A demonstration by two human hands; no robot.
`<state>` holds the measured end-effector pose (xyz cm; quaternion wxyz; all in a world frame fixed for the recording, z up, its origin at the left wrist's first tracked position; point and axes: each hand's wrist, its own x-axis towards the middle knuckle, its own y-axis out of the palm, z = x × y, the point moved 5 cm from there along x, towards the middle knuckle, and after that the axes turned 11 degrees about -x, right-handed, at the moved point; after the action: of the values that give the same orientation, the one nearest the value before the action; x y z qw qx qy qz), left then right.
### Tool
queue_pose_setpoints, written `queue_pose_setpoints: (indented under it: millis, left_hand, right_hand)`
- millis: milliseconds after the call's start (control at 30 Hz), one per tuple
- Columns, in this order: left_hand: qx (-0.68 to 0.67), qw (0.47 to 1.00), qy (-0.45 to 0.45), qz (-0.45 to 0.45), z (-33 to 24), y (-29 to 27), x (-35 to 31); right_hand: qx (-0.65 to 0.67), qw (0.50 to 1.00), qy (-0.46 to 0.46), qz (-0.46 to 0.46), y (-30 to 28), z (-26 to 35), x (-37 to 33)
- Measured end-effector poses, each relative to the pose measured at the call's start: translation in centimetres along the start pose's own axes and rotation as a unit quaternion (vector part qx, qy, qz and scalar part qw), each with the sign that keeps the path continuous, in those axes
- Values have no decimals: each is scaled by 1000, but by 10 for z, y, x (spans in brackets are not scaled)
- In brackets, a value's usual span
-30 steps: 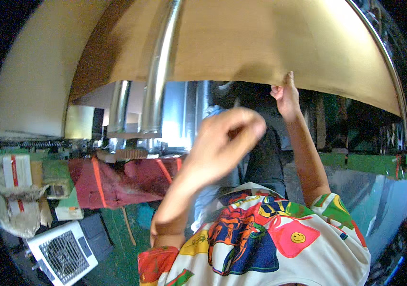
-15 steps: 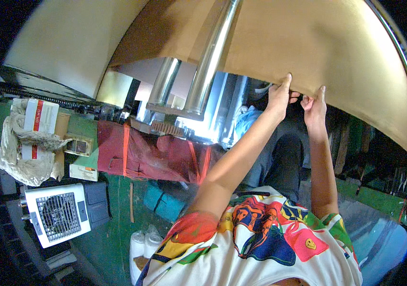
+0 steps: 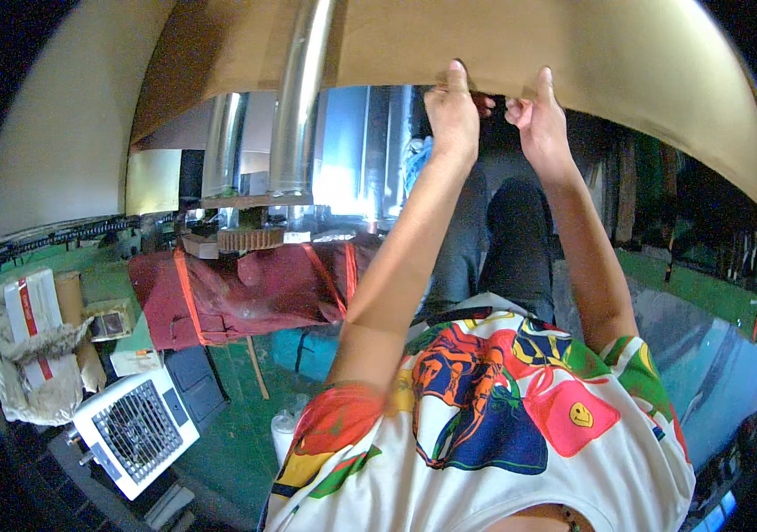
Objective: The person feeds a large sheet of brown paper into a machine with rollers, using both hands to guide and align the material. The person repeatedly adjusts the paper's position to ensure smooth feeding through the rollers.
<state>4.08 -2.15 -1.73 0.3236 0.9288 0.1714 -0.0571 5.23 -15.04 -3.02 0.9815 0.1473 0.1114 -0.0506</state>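
A wide tan sheet (image 3: 414, 44), smooth and slightly curved, spans the top of the view; it could be leather or coated fabric, I cannot tell. Both hands grip its near edge. My left hand (image 3: 454, 115) has its thumb on top of the sheet and its fingers curled beneath. Close to the right of it, my right hand (image 3: 538, 120) pinches the same edge in the same way, thumb above. The fingertips under the sheet are partly hidden. Left of my hands, a shiny metal roller (image 3: 300, 115) stands by a shorter metal cylinder (image 3: 223, 146).
A toothed gear (image 3: 250, 239) sits below the rollers. Dark red cloth (image 3: 245, 297) tied with orange straps lies in front of the machine. At the lower left are a white fan unit (image 3: 134, 434) and a box (image 3: 28, 310) with grey cloth. The floor (image 3: 227, 417) is green.
The view has turned and shifted, so the sheet, rollers and hands appear farther left and higher. Both hands keep their hold on the sheet's edge.
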Motion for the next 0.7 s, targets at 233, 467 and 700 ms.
queue_pose_setpoints:
  millis: [233,467,700]
  left_hand:
    - [-13,1000,-13,-9,-16,-4,-1]
    - [-47,998,8,-44,-28,-6,-7]
    - [-57,987,117,-96,-21,-15,0]
  right_hand:
    - [10,1000,-27,12,-25,13,-1]
    - [15,992,-36,-117,-110,56,-2]
    - [39,987,-63,-141,-183,68,2]
